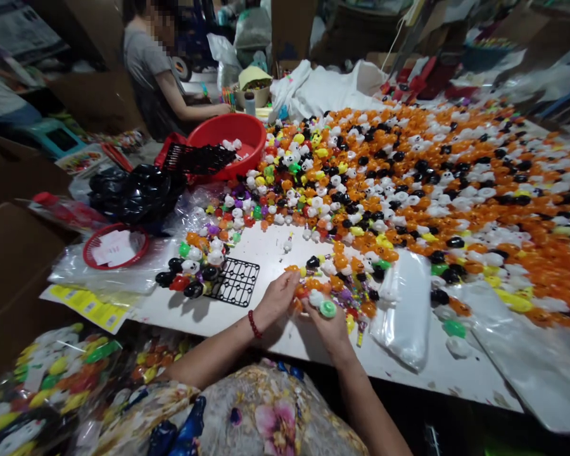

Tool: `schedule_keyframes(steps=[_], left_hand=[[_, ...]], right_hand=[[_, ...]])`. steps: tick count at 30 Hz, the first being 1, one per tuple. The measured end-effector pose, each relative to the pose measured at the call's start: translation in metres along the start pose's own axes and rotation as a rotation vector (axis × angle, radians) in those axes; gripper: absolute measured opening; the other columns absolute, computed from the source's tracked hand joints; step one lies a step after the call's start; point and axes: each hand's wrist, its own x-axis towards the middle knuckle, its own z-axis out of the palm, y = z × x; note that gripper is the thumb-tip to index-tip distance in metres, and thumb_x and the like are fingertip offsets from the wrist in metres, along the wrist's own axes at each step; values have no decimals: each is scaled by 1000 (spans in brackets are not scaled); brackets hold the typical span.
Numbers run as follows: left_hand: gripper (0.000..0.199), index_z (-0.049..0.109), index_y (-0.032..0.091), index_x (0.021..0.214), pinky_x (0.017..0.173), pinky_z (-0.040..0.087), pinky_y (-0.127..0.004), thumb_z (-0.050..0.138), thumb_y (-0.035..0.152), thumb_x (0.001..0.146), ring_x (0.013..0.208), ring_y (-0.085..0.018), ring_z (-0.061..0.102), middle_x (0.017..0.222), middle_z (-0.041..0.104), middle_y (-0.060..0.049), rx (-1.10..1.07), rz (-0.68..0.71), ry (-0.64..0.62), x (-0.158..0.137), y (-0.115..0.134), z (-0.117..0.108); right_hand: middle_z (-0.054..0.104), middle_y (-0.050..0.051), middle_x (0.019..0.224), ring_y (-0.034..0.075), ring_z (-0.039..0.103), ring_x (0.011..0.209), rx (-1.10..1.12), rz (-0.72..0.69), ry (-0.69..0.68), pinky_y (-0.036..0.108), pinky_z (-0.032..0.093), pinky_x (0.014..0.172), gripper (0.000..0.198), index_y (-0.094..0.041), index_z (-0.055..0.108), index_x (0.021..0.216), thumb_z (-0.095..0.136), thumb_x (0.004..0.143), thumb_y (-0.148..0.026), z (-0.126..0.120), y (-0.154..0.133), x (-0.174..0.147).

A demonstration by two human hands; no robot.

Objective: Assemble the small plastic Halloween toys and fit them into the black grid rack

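Head view, clear bags (405, 310) beside toys (370, 204), red basin (204, 132) behind grid (235, 280)

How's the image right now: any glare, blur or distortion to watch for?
Head view: the background looks dim and soft; white glare streaks the stack of clear bags; the pile smears and stretches towards the right edge; pixelation masks the co-worker's head; the left hand and right hand read more clearly.
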Motion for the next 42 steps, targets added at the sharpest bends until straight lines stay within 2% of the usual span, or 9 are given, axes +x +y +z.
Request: schedule_keyframes(steps=[3, 8, 11, 14, 20, 24, 27, 31, 42], left_hand=[[37, 55, 22, 93, 67, 44, -30, 34, 52, 97, 67, -18, 54, 71, 56, 0, 106, -19, 84, 32, 11, -12], [23, 56, 13, 112, 90, 45, -38, 47, 17, 91, 113, -30, 57, 119, 56, -19, 434, -62, 537, 110, 27, -51], [41, 50, 7, 127, 92, 44, -44, 48, 9, 86, 123, -38, 51, 136, 43, -29, 416, -125, 619, 143, 23, -68], [41, 52, 7, 126, 92, 43, -46, 52, 10, 84, 120, -40, 54, 131, 47, -29, 368, -181, 627, 156, 13, -73], [22, 61, 15, 103, 91, 45, -39, 53, 12, 84, 120, -33, 54, 118, 57, -19, 207, -165, 565, 151, 5, -66], [18, 60, 19, 101, 71, 51, -30, 50, 18, 86, 89, -21, 65, 95, 64, -9, 2, -176, 445, 127, 9, -53], [12, 61, 18, 92, 58, 48, -23, 55, 27, 86, 66, -13, 63, 83, 64, -4, -247, -199, 228, 93, 8, -41], [28, 60, 15, 79, 49, 41, -17, 75, 39, 74, 56, -7, 56, 73, 62, -2, -651, -250, -105, 48, 2, -30], [52, 50, 20, 81, 44, 28, -21, 62, 71, 75, 46, -8, 42, 58, 51, 6, -446, -156, -216, 5, 4, -7]], right_hand=[[75, 11, 83, 25, 69, 75, -14, 13, 166, 38, 57, 68, 46, -15, 74, 88, 72, 70, -57, -26, -6, 15], [70, 14, 119, 32, 61, 114, -329, -302, 430, 51, 42, 105, 49, -17, 76, 99, 68, 74, -59, -74, -7, 33], [75, 13, 101, 31, 68, 96, -308, -210, 393, 47, 52, 90, 48, -17, 76, 95, 71, 71, -58, -78, 3, 28], [75, 10, 77, 27, 69, 72, -183, -1, 291, 37, 56, 65, 45, -16, 74, 85, 78, 63, -56, -62, 12, 20], [68, 1, 64, 18, 62, 54, 73, 128, -14, 30, 53, 52, 50, -17, 68, 101, 73, 70, -56, -29, 13, 13], [73, 6, 81, 22, 68, 73, 31, 37, -87, 35, 57, 66, 47, -18, 70, 110, 68, 76, -51, -22, 8, 15], [75, 8, 97, 25, 68, 96, -67, -68, -106, 40, 56, 84, 41, -20, 72, 113, 63, 81, -46, -20, 3, 16], [76, 9, 100, 27, 67, 103, -101, -133, -78, 43, 54, 92, 36, -21, 75, 109, 61, 84, -43, -17, -1, 14], [76, 7, 89, 22, 70, 81, -240, -315, -67, 34, 56, 72, 25, -25, 77, 100, 62, 87, -39, -24, 0, 6]])
